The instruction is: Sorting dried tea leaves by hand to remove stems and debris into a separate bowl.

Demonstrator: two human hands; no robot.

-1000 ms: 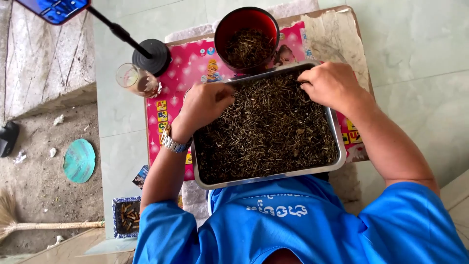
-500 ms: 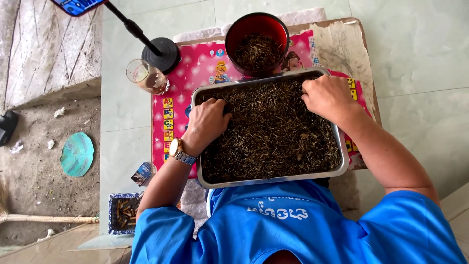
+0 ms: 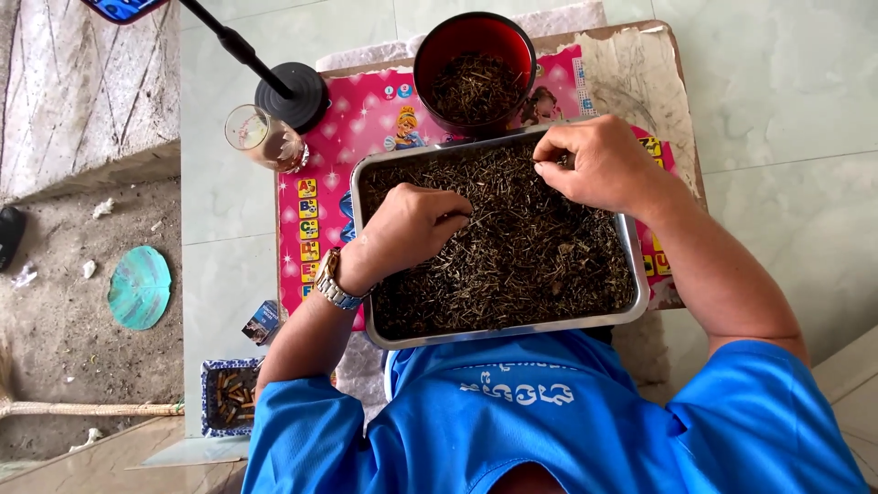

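While both hands work in the heap of dark dried twiggy plant bits (image 3: 512, 247) that fills the rectangular shiny metal tray (image 3: 498, 331), the left hand (image 3: 407, 229) lies knuckles-up on the heap's near-left part, its fingers curled down into the bits; whether that grip is clamped on anything I cannot tell. The right hand (image 3: 594, 165) sits at the tray's far right corner, thumb and forefinger pinched together on what looks like a small stem. The tray rests on a pink picture-printed worktop (image 3: 320, 183), its long axis running left to right across the person's lap side, its near rim close to the blue shirt (image 3: 549, 421). Just beyond its far rim stands a round dark-red bowl (image 3: 474, 69) holding more of the same bits. A likely slip: the tray's near edge seems to overhang the worktop, so a heavy press there could tip it; loose bits may also spill over the low rim. A clear drinking glass (image 3: 263, 137) stands near the left.
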